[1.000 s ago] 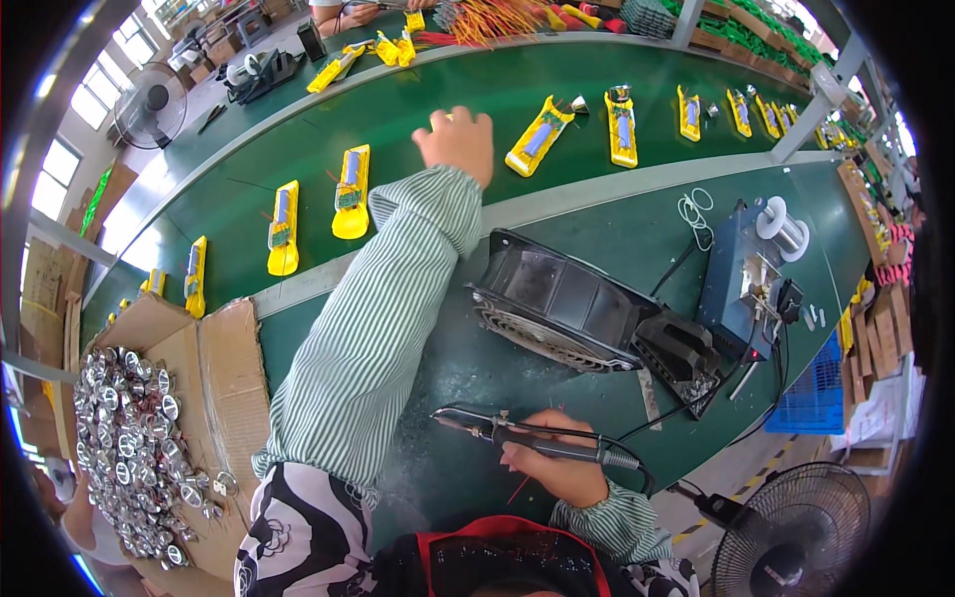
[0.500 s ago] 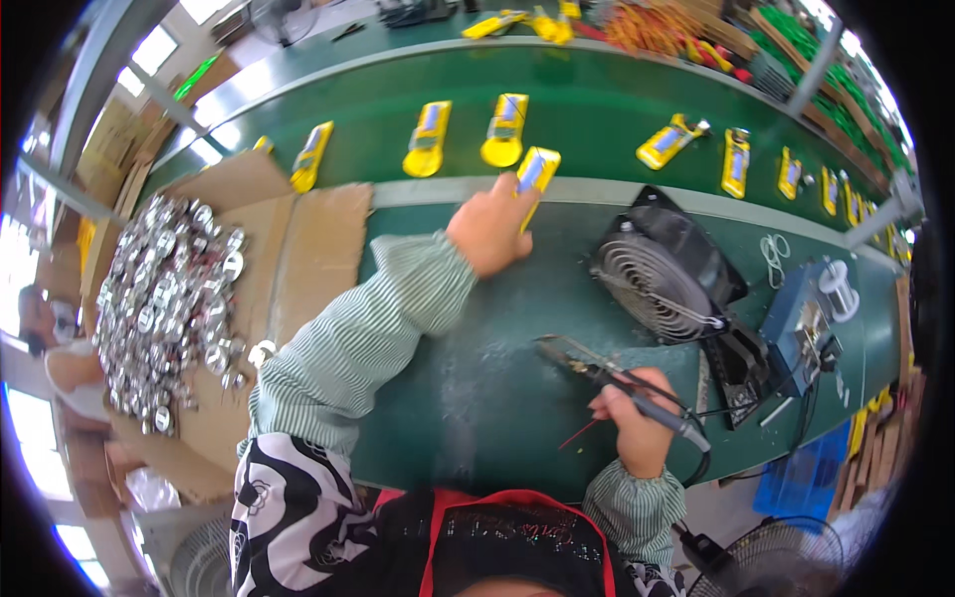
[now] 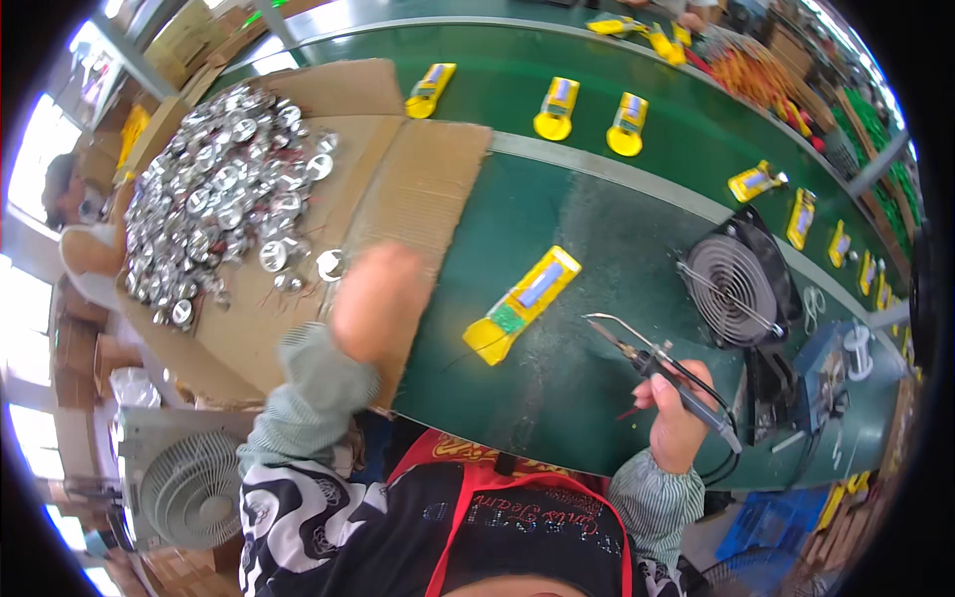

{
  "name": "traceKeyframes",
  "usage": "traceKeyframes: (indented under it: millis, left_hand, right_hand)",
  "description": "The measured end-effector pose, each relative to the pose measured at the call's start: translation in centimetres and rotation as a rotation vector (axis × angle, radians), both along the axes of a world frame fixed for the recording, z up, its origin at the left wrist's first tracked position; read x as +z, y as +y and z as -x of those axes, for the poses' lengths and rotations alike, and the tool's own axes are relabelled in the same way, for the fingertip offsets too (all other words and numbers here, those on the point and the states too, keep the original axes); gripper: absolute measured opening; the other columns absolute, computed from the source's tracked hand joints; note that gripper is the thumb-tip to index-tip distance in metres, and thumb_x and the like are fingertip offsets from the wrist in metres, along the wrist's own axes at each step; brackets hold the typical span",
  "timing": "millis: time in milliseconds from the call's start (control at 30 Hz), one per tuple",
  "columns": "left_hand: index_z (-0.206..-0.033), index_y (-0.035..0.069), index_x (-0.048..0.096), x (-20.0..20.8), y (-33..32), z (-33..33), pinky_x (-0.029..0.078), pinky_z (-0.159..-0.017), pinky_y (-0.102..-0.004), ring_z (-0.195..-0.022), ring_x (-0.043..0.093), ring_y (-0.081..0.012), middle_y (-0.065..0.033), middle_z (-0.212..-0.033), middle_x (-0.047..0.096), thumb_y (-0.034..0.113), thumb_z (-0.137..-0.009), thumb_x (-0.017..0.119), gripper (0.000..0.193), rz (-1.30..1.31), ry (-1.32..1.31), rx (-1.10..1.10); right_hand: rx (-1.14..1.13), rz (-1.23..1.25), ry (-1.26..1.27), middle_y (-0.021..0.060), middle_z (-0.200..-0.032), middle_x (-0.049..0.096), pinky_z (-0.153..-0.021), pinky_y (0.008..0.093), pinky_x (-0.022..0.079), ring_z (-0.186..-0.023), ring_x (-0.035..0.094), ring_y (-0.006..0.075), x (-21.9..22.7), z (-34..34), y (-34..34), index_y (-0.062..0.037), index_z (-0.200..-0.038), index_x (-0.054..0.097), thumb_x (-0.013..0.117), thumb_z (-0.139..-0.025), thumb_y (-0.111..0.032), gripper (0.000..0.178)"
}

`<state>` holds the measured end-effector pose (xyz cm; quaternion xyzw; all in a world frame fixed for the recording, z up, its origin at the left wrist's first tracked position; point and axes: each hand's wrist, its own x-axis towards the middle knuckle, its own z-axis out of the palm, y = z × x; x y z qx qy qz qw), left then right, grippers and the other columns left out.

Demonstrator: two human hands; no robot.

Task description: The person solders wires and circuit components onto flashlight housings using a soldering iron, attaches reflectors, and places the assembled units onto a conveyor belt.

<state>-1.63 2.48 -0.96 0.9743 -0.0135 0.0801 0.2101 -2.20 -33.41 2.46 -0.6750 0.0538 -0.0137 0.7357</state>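
Note:
My right hand [image 3: 680, 416] grips a soldering iron [image 3: 686, 398], its tip pointing up and left over the green bench, with a thin curved tube along it. Between my hands a yellow plastic housing [image 3: 494, 343] lies slanted on the bench, untouched; it holds a green circuit board [image 3: 508, 317] and a pale blue cylinder [image 3: 542, 285]. My left hand [image 3: 376, 303] is over the cardboard flap, smeared by motion, so its fingers do not show clearly. Just left of it sits a single round silver part [image 3: 329, 265], near a heap of similar shiny parts [image 3: 214, 189] with thin red wires.
Beyond the bench rail, several yellow housings [image 3: 555, 107] lie along a green surface. A black fan with a round wire guard [image 3: 731, 289] stands at right, beside a blue-grey box [image 3: 824, 373] and a wire spool [image 3: 857, 350]. The cardboard box [image 3: 438, 179] spreads over the left side.
My left hand has let go of the yellow housing, which now lies nearer on the bench, and has moved left to the cardboard. My right hand still holds the soldering iron. The view has shifted left.

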Motion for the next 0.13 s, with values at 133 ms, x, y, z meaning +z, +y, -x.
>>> traceKeyframes:
  millis: [133]
  left_hand:
    - [-0.086, 0.01, 0.061, -0.7, 7.8, -6.9, 0.047, -0.071, -0.0368, -0.088, 0.058, -0.0251, -0.0094, -0.089, 0.059, 0.01, -0.076, 0.055, 0.012, -0.797, 0.148, 0.31]
  right_hand:
    - [0.164, -0.069, 0.003, 0.0138, -0.075, 0.063, -0.06, 0.0274, 0.054, -0.066, 0.065, 0.0209, -0.7, 0.2, 0.3, 0.002, -0.101, 0.052, 0.066, -0.081, -0.007, 0.026]
